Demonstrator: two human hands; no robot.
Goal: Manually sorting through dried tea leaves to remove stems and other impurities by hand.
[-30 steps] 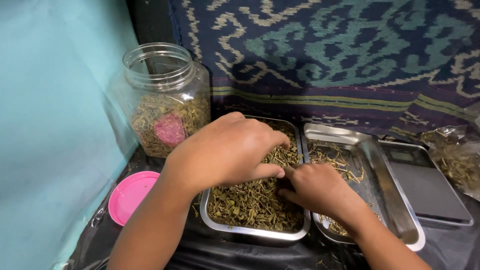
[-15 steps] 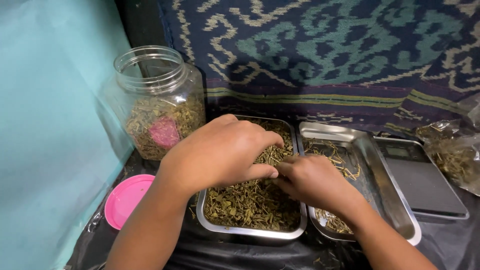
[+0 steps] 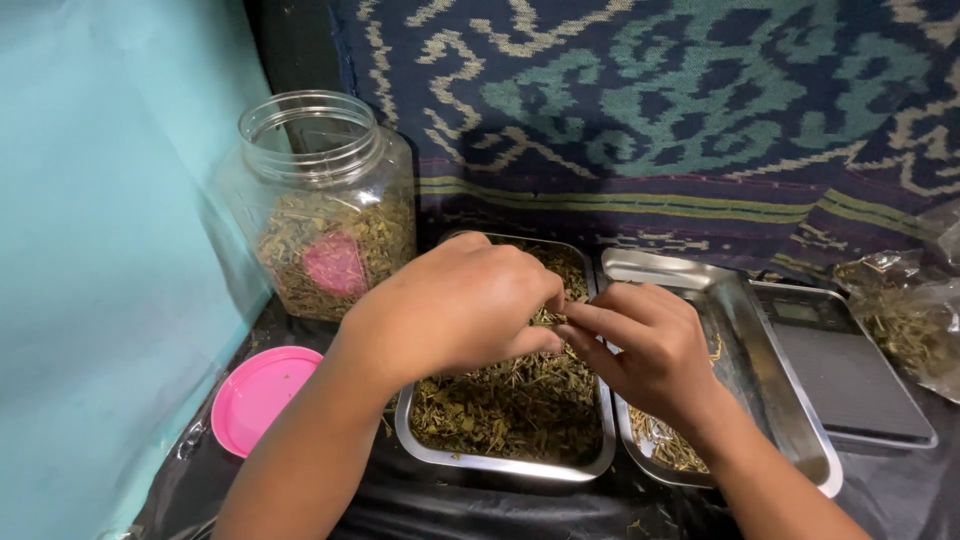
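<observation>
A: Head view is consulted first. How are the hands positioned?

B: The left hand (image 3: 455,305) is held over the left steel tray (image 3: 500,462), fingers curled down with the thumb pressed toward them; a pinch of dried herb (image 3: 510,405) appears to be gripped, though the grasp itself is hidden by the knuckles. The right hand (image 3: 650,350) is raised just beside it, index finger extended toward the left fingertips, the other fingers half curled. Whether anything is held in it cannot be told.

A: Where is the herb located?

B: It is heaped in the tray directly beneath both hands. A thinner scatter is seen in the second steel tray (image 3: 760,330), under and beyond the right hand.

A: Surroundings?

B: Beyond the left hand, an open clear jar (image 3: 325,205) part-filled with herb is stood; a pink lid (image 3: 262,398) is laid beside the left forearm. A digital scale (image 3: 850,370) and a plastic bag (image 3: 905,320) of herb are placed past the right hand.
</observation>
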